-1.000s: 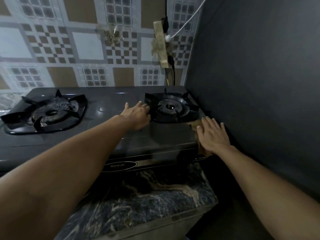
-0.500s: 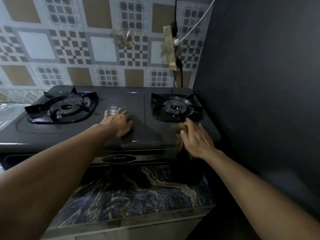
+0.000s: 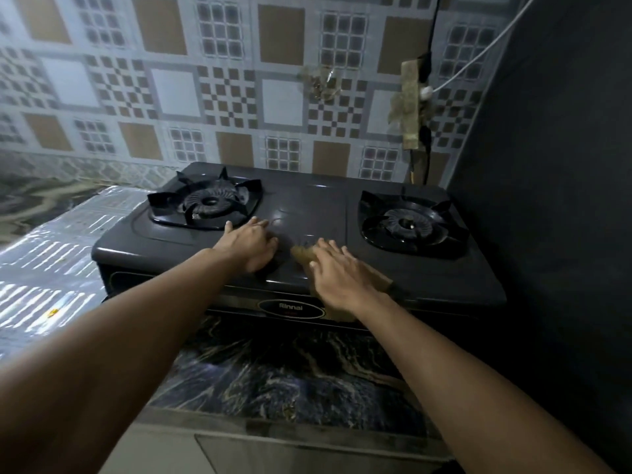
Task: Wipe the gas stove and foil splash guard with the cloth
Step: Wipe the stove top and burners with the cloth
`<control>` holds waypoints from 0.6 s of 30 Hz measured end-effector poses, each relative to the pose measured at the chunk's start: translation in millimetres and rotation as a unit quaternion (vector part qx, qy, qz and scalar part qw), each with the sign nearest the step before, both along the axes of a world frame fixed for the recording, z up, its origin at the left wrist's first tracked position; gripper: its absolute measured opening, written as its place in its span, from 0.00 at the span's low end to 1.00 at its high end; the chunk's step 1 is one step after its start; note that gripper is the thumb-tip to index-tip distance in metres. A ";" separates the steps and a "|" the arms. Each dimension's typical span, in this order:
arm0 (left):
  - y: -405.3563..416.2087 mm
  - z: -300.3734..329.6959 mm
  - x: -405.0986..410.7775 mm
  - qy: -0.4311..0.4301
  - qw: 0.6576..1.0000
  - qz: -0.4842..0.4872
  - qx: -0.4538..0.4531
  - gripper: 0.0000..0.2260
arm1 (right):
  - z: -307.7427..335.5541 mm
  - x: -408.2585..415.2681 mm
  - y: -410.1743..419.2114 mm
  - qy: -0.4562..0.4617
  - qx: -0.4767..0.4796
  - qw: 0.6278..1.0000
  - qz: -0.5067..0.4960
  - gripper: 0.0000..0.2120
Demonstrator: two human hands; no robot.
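Here, in the middle of the frame, a dark two-burner gas stove (image 3: 307, 200) sits on a dark marbled counter (image 3: 290, 374), with an oval badge on its front panel. The right hand (image 3: 342, 275) lies flat on the stove top near its front edge, fingers straight and spread, pressing a tan cloth (image 3: 302, 256) against the surface; the cloth shows just beyond the fingertips and again as a strip at the wrist side, the rest hidden under the palm. The left hand (image 3: 249, 241) rests palm-down on the stove top just left of the cloth, its fingers relaxed and holding nothing, close to the right hand but apart from it.

The left burner (image 3: 208, 203) sits toward the upper left of the stove, just beyond the left hand, and the right burner (image 3: 408, 224) lies at centre right, beyond and to the right of the right hand.

At the left edge of the frame, a shiny foil splash guard (image 3: 51, 254) lies beside the stove, catching striped reflections. Behind the stove, the upper part of the frame is a patterned tile wall (image 3: 222, 97). At upper right, a power strip (image 3: 410, 107) hangs on that wall with a white cable (image 3: 478, 56) plugged in. A dark wall (image 3: 554, 200) fills the right side.
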State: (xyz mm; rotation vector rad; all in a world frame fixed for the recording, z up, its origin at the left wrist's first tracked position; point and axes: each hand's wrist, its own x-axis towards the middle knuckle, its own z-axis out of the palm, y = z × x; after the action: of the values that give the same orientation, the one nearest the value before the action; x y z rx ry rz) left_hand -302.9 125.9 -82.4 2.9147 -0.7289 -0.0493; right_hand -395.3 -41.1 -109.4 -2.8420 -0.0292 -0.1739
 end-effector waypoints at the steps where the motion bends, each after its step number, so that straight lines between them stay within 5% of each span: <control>1: 10.2 1.3 -0.3 -0.002 1.000 0.007 -0.005 0.18 | -2.7 1.5 -3.4 0.010 -0.033 0.999 0.029 0.24; 5: 73.5 -1.0 6.9 -0.052 0.995 0.069 -0.051 0.20 | -14.4 -3.3 -16.4 0.005 -0.106 0.986 0.125 0.32; 9: 132.9 3.2 8.1 -0.130 0.948 0.227 -0.183 0.20 | -17.6 8.2 -6.1 -0.025 -0.130 0.975 0.180 0.34; 14: 190.7 -6.9 21.4 -0.067 0.860 0.425 -0.274 0.14 | -15.3 45.5 62.3 -0.024 -0.136 0.956 0.258 0.34; 18: 224.5 -16.2 34.5 0.029 0.790 0.457 -0.407 0.13 | -14.4 83.2 126.4 -0.014 -0.164 0.943 0.288 0.33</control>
State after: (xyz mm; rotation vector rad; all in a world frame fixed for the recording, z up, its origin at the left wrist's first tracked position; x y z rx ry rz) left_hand -268.4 350.5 -98.5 2.0833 0.6061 0.2174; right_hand -312.1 85.3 -123.8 -3.0016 -0.9649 -0.0860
